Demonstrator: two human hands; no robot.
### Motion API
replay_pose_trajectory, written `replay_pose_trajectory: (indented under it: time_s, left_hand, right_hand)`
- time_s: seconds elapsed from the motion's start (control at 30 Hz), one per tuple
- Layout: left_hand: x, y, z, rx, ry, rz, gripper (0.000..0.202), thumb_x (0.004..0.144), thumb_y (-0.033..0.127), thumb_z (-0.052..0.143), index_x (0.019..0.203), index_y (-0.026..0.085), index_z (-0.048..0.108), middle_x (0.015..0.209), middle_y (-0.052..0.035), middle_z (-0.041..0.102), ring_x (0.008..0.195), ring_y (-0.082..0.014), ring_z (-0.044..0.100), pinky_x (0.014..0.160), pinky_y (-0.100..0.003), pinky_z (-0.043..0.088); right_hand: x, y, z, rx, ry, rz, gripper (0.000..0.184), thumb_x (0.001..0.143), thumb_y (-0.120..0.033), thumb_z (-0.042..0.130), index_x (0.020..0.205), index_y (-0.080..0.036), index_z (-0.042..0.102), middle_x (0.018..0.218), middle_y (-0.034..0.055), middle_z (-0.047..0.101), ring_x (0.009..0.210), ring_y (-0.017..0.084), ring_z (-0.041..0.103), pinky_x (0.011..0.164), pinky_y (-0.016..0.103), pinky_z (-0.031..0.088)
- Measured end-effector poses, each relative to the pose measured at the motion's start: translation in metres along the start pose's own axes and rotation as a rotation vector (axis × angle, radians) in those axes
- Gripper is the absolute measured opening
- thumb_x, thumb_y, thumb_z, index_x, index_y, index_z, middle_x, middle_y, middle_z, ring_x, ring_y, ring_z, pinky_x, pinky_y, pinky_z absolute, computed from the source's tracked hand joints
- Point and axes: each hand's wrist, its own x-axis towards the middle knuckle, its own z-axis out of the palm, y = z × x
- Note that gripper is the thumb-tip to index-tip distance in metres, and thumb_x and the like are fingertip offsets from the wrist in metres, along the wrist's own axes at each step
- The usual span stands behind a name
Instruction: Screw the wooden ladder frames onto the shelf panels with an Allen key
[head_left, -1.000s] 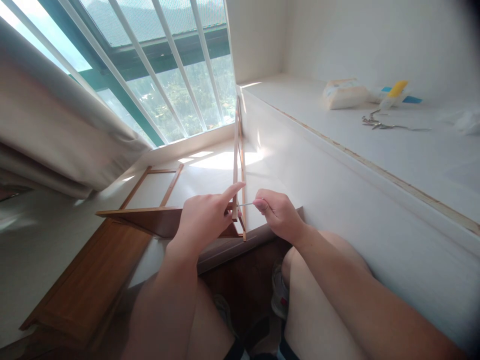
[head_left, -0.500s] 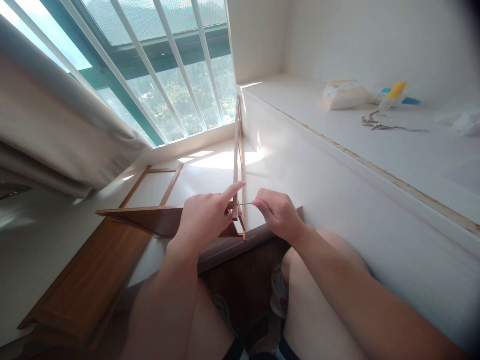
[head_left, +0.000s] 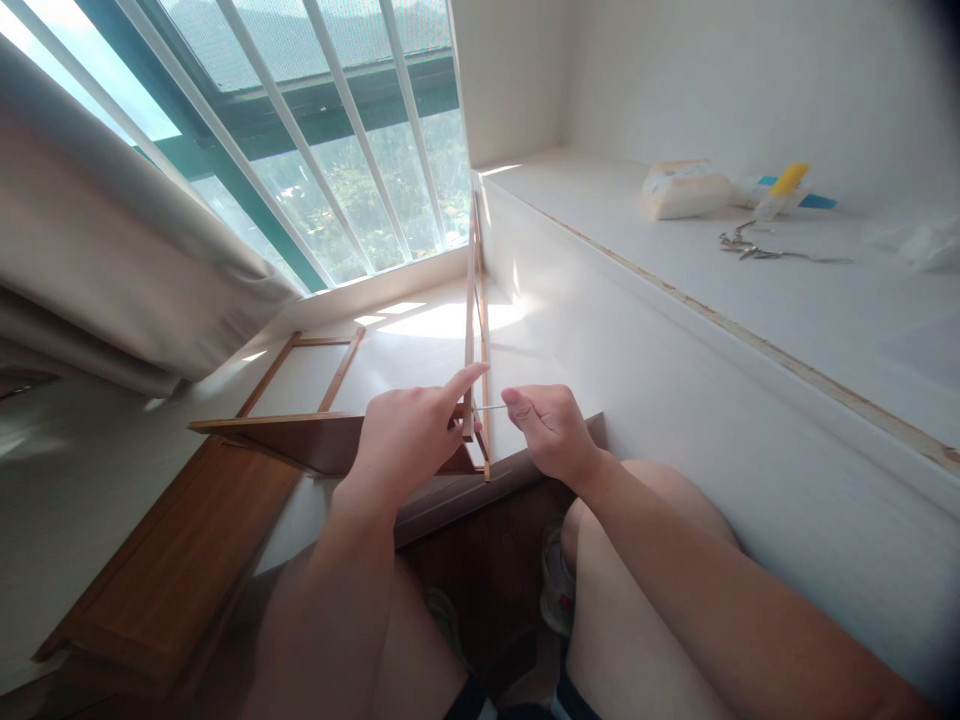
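My left hand (head_left: 411, 430) is closed around the joint of a brown wooden furniture frame (head_left: 469, 330). Its index finger reaches across the upright rails, and the other fingertips are mostly hidden behind the wood. A flat wooden board (head_left: 300, 434) extends leftward from that joint. To the right, my right hand (head_left: 551, 425) makes a fist with the thumb on top, gripping a thin metal tool (head_left: 492, 407) that looks like a hex key. The tool's straight shaft points left, its tip meeting the frame's rail. The end inside my fist is hidden.
A second wooden frame (head_left: 341, 370) and a wooden panel (head_left: 180, 550) lie at left. On the white ledge (head_left: 637, 230) rest a soft pack (head_left: 686, 190), a yellow-capped tube (head_left: 784, 190) and metal pieces (head_left: 757, 250). A curtain (head_left: 135, 240) hangs beside the barred window.
My right hand has tilted slightly, its thumb shifting a little up and left on the metal tool. My left hand stays in place on the wooden frame.
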Motion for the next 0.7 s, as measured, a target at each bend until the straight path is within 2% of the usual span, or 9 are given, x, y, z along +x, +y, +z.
replay_pose_trajectory:
  time_s: [0.23,0.4,0.57,0.7]
  left_hand:
    - [0.001,0.000,-0.001,0.003,0.006,-0.001,0.056,0.086,0.039,0.059,0.139,0.042,0.041,0.078,0.0020,0.074,0.073,-0.0233,0.069,0.057,-0.027,0.034]
    - [0.001,0.000,-0.001,0.008,-0.003,-0.006,0.056,0.086,0.040,0.058,0.140,0.042,0.041,0.079,0.0013,0.074,0.074,-0.0237,0.070,0.058,-0.027,0.035]
    - [0.000,0.001,-0.002,-0.005,-0.014,-0.016,0.057,0.086,0.039,0.059,0.140,0.042,0.041,0.082,0.0012,0.075,0.077,-0.0233,0.070,0.059,-0.027,0.037]
    - [0.000,0.001,-0.002,-0.012,-0.013,-0.018,0.057,0.086,0.040,0.059,0.139,0.042,0.041,0.080,0.0018,0.075,0.076,-0.0229,0.070,0.059,-0.027,0.036]
  right_hand:
    - [-0.001,0.000,0.001,0.032,-0.020,0.044,0.051,0.101,-0.044,0.035,0.057,-0.019,0.038,0.054,-0.0012,0.038,0.052,0.012,0.036,0.056,0.030,0.028]
    - [-0.001,0.000,-0.005,-0.058,-0.051,-0.027,0.043,0.101,-0.040,0.037,0.064,-0.019,0.042,0.060,-0.0004,0.043,0.057,0.013,0.040,0.059,0.029,0.030]
    - [0.001,0.002,-0.012,-0.086,0.018,-0.059,0.039,0.101,-0.037,0.038,0.066,-0.020,0.040,0.060,-0.0005,0.041,0.057,0.014,0.038,0.059,0.030,0.030]
    - [0.002,0.003,-0.012,-0.108,-0.035,-0.106,0.038,0.101,-0.038,0.039,0.068,-0.020,0.042,0.063,0.0005,0.045,0.059,0.014,0.039,0.060,0.029,0.031]
